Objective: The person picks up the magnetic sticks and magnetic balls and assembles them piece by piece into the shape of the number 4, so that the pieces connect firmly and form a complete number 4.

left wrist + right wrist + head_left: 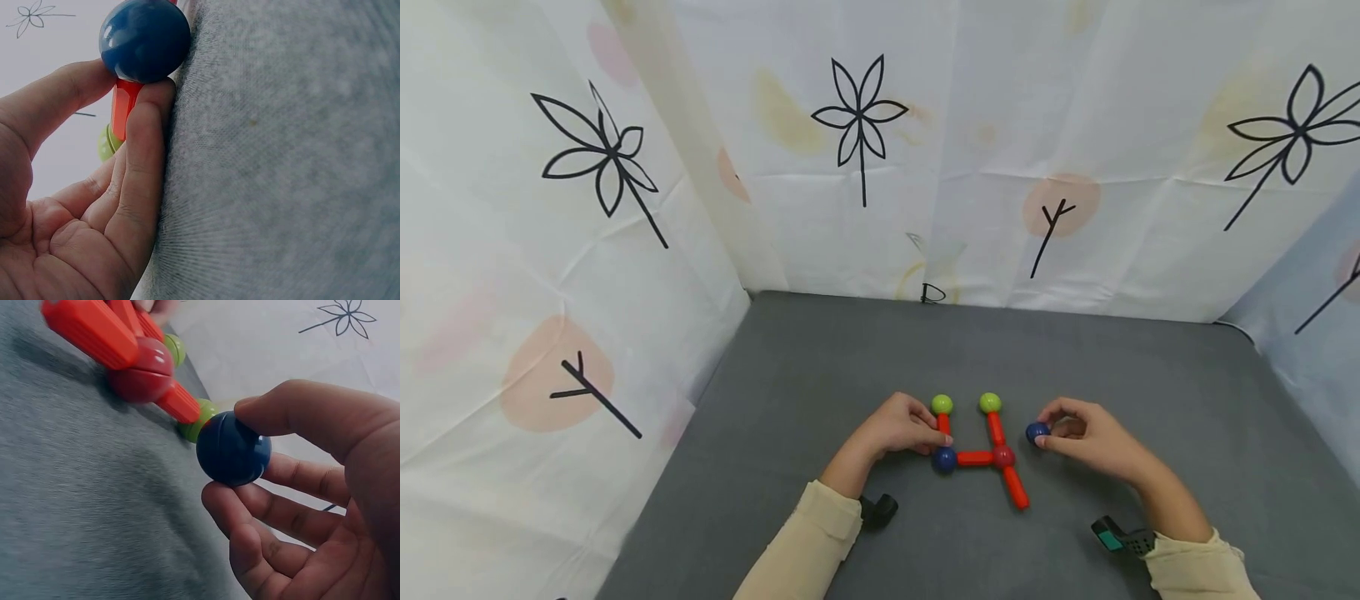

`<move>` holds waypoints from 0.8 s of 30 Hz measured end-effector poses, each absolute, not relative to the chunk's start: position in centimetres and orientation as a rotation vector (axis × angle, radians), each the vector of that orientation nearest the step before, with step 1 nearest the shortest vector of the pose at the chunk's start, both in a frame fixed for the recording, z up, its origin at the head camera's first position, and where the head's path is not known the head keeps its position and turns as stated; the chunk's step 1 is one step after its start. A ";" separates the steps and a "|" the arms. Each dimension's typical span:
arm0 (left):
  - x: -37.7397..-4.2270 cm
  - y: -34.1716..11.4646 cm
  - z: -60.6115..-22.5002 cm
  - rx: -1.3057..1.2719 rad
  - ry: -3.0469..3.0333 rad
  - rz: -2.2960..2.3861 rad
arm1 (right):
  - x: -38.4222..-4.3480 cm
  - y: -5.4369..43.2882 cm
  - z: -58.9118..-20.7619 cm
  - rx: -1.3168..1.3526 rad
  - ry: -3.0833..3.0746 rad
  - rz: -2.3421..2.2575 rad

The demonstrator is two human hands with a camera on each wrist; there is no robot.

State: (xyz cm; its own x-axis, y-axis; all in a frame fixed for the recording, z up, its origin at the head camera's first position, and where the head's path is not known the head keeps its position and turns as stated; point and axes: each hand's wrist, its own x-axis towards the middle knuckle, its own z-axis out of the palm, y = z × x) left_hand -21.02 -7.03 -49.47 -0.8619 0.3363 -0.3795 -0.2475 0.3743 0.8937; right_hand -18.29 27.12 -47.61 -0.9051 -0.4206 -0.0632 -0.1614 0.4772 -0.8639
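A shape of red rods and balls lies on the dark grey tabletop [820, 358]. My left hand [901, 427] pinches the left red rod [122, 109] between thumb and fingers, right beside the blue ball [945, 460] at its near end. A green ball [942, 404] caps that rod's far end. From the blue ball a red rod [974, 458] runs across to a red ball [1003, 457]. My right hand [1093, 437], to the right of the shape, grips a loose blue ball [231, 450] between thumb and fingertips.
Off the red ball, one rod [996, 428] leads back to a second green ball [990, 402]. Another rod [1017, 488] points toward me with a bare end. Printed white cloth [970, 250] hangs behind and beside the table. Each wrist wears a dark strapped device [1123, 537].
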 end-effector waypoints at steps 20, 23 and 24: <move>-21.3 -7.0 -49.7 0.071 2.142 1.506 | -14.4 27.6 -49.0 -0.634 2.214 -1.413; -21.2 -7.0 -49.7 0.073 2.138 1.503 | -13.9 27.5 -48.8 -0.651 2.160 -1.401; -21.2 -7.0 -49.7 0.073 2.138 1.503 | -13.8 27.4 -48.8 -0.650 2.150 -1.395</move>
State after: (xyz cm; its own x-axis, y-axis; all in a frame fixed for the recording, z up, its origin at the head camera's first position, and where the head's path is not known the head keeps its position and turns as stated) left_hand -21.23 -6.96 -49.74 -0.8625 0.3323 -0.3817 -0.2466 0.3825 0.8904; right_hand -13.80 27.39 -48.79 -0.7652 -0.6274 -0.1443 -0.1241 0.3636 -0.9232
